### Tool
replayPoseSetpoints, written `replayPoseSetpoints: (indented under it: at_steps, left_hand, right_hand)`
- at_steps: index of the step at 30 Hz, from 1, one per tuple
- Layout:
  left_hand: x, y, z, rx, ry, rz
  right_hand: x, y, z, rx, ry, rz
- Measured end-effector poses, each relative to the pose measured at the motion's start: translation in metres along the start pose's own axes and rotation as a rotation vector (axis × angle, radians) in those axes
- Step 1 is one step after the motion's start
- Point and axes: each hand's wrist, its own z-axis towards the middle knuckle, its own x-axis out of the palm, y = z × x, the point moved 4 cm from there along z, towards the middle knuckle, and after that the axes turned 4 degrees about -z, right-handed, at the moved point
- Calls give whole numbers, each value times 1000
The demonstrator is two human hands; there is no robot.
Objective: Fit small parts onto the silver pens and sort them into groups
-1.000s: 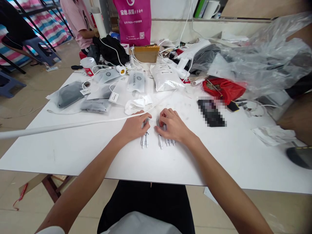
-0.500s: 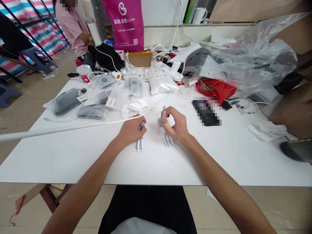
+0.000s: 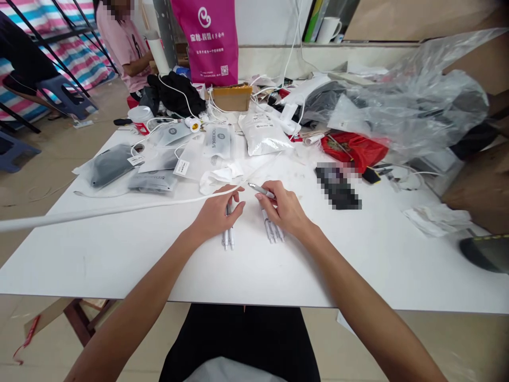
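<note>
My right hand (image 3: 284,211) pinches a silver pen (image 3: 260,190) between thumb and fingers, its tip pointing left toward my left hand. Under that hand a small group of white pens (image 3: 272,232) lies on the white table (image 3: 254,265). My left hand (image 3: 217,215) rests flat over two more pens (image 3: 227,239), whose lower ends stick out below the palm, with fingers stretched toward the right hand.
A long white tube (image 3: 99,210) crosses the table from the left. Behind it lie grey packets (image 3: 111,165), a silver pouch (image 3: 263,132), a dark phone (image 3: 338,185), a red bag (image 3: 353,148) and clear plastic sheeting (image 3: 413,101). Another person (image 3: 125,45) sits at the far left.
My right hand lifted one pen out of the group on the table and turned it to point left. My left hand stayed on its two pens, fingers now stretched out.
</note>
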Motion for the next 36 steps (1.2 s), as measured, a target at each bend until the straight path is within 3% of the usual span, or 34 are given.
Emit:
replayPoseSetpoints:
  at_steps: [6,10,22,30,36]
  left_hand:
    - [-1,-5,-4,105,-111,-103]
    - [-2,-9,-3,125,-94,-71]
    - [-5,-3,0,41,-35,36]
    - [-5,-1,1,26,-55,54]
    - [-4,2,1,-59,-92,66]
  right_hand:
    - [6,7,1,-112,150,-80]
    - [9,6,0,-82,198,-99]
    - [14,5,-2,-63,200,-80]
    - [12,6,-1,-92,177,-114]
    - [12,5,0,-108,178,-132]
